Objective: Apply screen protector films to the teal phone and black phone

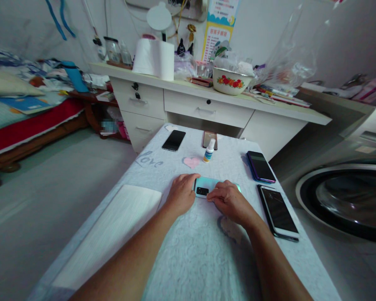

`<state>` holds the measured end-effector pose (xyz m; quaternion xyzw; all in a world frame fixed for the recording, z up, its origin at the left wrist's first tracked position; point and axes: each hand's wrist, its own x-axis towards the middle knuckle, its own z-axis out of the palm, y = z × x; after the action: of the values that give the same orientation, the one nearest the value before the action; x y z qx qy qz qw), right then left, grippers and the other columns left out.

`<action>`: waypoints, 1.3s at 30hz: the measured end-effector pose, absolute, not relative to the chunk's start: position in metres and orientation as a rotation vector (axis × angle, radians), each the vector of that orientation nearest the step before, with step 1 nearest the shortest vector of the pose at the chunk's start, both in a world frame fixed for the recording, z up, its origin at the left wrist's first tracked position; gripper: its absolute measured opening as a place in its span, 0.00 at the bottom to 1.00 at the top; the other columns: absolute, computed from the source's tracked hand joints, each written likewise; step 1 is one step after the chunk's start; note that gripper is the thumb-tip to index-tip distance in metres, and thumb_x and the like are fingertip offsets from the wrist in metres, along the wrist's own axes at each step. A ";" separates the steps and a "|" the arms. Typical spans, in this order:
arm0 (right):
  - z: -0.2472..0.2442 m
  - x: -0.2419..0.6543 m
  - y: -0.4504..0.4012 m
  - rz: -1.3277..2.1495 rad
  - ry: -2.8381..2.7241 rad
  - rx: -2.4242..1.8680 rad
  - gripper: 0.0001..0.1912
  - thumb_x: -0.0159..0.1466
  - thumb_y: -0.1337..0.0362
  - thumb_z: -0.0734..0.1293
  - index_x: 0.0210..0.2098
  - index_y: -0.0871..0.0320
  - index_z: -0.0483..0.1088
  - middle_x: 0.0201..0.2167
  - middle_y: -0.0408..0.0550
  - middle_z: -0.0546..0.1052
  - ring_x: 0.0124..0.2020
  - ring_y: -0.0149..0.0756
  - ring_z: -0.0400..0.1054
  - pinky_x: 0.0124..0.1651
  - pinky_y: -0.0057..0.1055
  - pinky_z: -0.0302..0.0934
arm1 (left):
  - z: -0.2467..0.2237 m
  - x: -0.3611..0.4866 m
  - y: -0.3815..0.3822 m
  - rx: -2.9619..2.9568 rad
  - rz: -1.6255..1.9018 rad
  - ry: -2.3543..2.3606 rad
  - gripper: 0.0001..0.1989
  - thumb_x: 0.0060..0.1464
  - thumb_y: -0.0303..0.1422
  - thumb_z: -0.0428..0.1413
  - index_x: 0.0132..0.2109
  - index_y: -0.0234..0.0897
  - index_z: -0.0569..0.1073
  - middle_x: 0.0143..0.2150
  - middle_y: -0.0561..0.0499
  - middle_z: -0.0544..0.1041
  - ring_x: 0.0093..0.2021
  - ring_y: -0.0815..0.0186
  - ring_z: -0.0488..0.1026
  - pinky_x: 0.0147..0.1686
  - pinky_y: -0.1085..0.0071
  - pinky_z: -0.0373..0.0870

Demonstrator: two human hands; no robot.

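A light teal smartphone (210, 182) lies on the cloth-covered table with its back up, its dark camera block toward the left. My left hand (182, 193) grips the phone's left end, thumb near the upper corner. Over the phone's back is my right hand (228, 199), its fingertips pinched together beside the camera block. Whatever is between those fingertips, if anything, is too small to make out. Beyond the phone stands a small white spray bottle (208, 152) with a blue and yellow label.
A black phone (174, 140) and a pinkish phone (206, 139) lie at the far end. Stacked phones (260, 166) and a white-framed phone (278, 211) line the right edge. A folded white cloth (113, 230) lies left. Behind are a desk (188, 90) and washing machine (347, 179).
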<state>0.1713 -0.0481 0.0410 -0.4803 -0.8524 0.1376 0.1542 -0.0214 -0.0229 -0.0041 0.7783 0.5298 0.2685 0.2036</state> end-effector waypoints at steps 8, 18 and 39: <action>0.028 0.170 -0.042 0.325 -2.386 -1.371 0.11 0.63 0.72 0.65 0.35 0.52 0.78 0.30 0.45 0.75 0.34 0.34 0.63 0.41 0.31 0.52 | -0.006 -0.022 -0.023 2.175 0.770 1.476 0.31 0.44 0.18 0.47 0.57 0.38 0.68 0.56 0.46 0.73 0.58 0.59 0.65 0.59 0.59 0.60; 0.025 0.152 -0.037 0.253 -2.372 -1.434 0.11 0.65 0.70 0.64 0.37 0.52 0.78 0.31 0.46 0.75 0.35 0.35 0.62 0.43 0.33 0.50 | -0.004 -0.021 -0.023 2.174 0.745 1.485 0.31 0.44 0.18 0.47 0.57 0.39 0.67 0.56 0.47 0.73 0.57 0.60 0.65 0.59 0.59 0.60; 0.025 0.134 -0.035 0.249 -2.408 -1.412 0.11 0.66 0.70 0.63 0.40 0.51 0.77 0.34 0.47 0.72 0.37 0.36 0.59 0.44 0.33 0.49 | -0.002 -0.020 -0.023 2.155 0.792 1.491 0.25 0.52 0.20 0.47 0.57 0.37 0.69 0.54 0.45 0.75 0.56 0.58 0.68 0.57 0.58 0.64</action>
<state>0.1343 -0.0354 0.0249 -0.4965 -0.8469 0.0877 0.1690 -0.0203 -0.0227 -0.0017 0.7712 0.5336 0.2835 0.2003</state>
